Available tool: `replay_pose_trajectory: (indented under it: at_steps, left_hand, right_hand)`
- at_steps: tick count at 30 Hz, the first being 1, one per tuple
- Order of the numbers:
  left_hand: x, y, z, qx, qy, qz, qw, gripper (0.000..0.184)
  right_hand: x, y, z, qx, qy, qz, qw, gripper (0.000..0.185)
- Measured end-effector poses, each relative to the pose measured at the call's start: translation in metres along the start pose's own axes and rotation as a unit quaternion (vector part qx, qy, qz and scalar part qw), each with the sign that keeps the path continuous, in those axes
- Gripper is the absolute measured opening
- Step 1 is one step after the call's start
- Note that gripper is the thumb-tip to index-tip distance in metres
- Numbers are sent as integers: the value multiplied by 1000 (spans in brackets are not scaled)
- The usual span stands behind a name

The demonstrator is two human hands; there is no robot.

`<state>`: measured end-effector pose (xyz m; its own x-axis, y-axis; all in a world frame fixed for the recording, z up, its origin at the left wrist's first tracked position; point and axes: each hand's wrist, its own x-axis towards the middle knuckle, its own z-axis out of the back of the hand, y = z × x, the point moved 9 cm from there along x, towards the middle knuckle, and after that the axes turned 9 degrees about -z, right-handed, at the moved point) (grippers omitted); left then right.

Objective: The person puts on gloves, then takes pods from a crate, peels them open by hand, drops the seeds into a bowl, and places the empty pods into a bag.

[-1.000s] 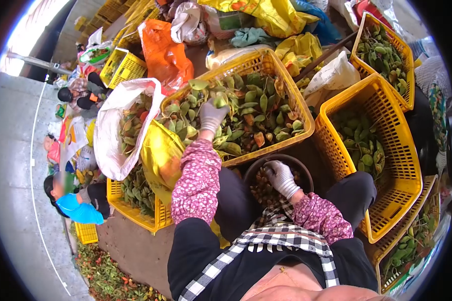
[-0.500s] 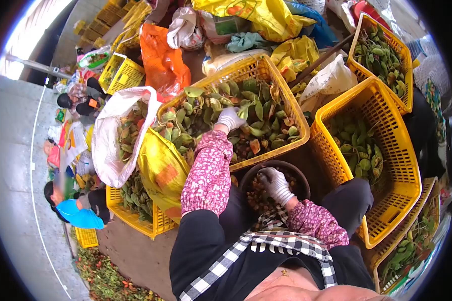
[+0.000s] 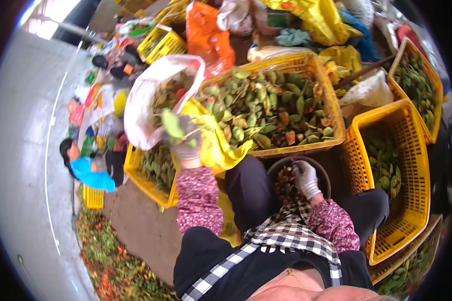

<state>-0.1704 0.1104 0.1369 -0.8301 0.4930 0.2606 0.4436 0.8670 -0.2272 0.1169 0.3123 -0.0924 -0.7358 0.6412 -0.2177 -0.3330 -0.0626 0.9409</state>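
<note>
My left hand [image 3: 187,140], in a pale glove smeared by motion, is closed on a green leafy sprig [image 3: 173,124]. It hovers by the white sack [image 3: 143,103], over the yellow bag [image 3: 221,155]. Gloved in grey stripes, my right hand [image 3: 305,178] rests inside a round dark bowl [image 3: 328,183]. Its fingers curl down among small brown pieces [image 3: 285,183]; what they hold is hidden. Ahead stands a large yellow crate [image 3: 306,149] filled with green and reddish-brown leafy pods [image 3: 266,108].
To my right is a deep yellow crate [image 3: 412,190] with green leafy pieces low inside. Another crate [image 3: 153,188] stands at the left. A person in a blue top [image 3: 92,173] sits farther left. Red and green scraps [image 3: 115,261] cover the floor at lower left.
My left hand has moved from the large crate, left and toward me, now carrying a green sprig beside the white sack. My right hand stays in the bowl. The view has shifted.
</note>
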Motion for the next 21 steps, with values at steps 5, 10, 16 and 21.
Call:
replay_pose_trajectory:
  at_steps: [5,10,16,21]
  left_hand:
    - [-45,-212,-38,263,143,-85,950,39]
    - [-70,-366,77,615,-210,-206,731,54]
    - [-11,-195,34,960,-129,200,149,59]
    - [37,72,14,908,206,174,321,38]
  right_hand:
    - [2,-13,-8,-29,1,12,1000,16]
    - [2,-28,-20,-38,16,15,999,15]
    - [-4,-17,-8,-68,19,-25,997,17]
    - [-2,-12,-12,-63,15,-1,998,19]
